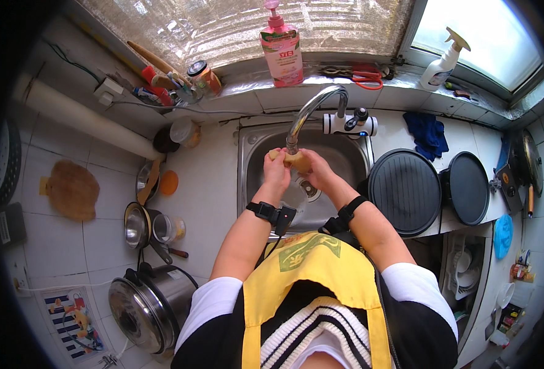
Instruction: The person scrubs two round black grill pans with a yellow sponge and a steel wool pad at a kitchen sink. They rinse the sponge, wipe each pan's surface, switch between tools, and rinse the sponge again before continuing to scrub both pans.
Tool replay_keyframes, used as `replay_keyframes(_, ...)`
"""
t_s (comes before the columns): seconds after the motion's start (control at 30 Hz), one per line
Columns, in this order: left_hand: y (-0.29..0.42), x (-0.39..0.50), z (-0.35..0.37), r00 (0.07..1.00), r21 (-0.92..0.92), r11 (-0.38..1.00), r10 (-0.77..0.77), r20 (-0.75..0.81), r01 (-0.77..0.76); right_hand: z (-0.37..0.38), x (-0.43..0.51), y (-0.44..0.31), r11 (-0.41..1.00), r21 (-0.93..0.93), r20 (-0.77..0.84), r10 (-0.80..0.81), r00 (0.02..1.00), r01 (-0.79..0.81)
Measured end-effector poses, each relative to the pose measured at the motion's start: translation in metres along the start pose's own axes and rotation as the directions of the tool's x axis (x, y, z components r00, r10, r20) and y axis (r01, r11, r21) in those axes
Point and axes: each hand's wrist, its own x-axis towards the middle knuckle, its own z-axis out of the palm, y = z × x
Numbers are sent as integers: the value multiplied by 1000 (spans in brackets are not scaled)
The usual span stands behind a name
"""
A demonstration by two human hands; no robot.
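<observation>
Under the spout of the curved chrome faucet (pixel 316 108), my left hand (pixel 276 169) and my right hand (pixel 317 168) hold a pale tan piece (pixel 301 162) between them. It looks like a piece of ginger or a similar root, though its kind is not certain. Both hands are over the stainless steel sink (pixel 249 184), with the drain (pixel 310 188) visible below them. Each wrist wears a black strap. Whether water runs from the spout is hard to tell.
Behind the sink, a pink soap pump bottle (pixel 283 60) and red-handled scissors (pixel 369 79) sit on the sill. Two black round pans (pixel 405 191) (pixel 468 188) and a dark blue cloth (pixel 426 133) lie right. Left are a glass jar (pixel 163 228) and a large steel pot (pixel 175 290).
</observation>
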Motion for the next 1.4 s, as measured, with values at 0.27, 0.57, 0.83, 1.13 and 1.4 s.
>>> replay_keyframes(0.27,0,-22,12,955,342,899,-297,21,273,19,30,36,917,375,262,35,964,-135)
replay_keyframes(0.57,-3,-6,6,984,48,989,-147,105,143,21,40,33,982,190,43,-23,999,14)
replay_keyframes(0.83,-7,16,-27,963,191,944,-269,-20,267,10,37,3,985,140,41,97,994,-102)
replay_keyframes(1.13,-8,16,-25,944,179,927,-322,-64,329,8,42,-13,978,91,26,184,983,-186)
replay_keyframes(1.4,22,-18,11,839,-106,832,-536,97,544,30,11,5,995,-54,91,93,991,-88)
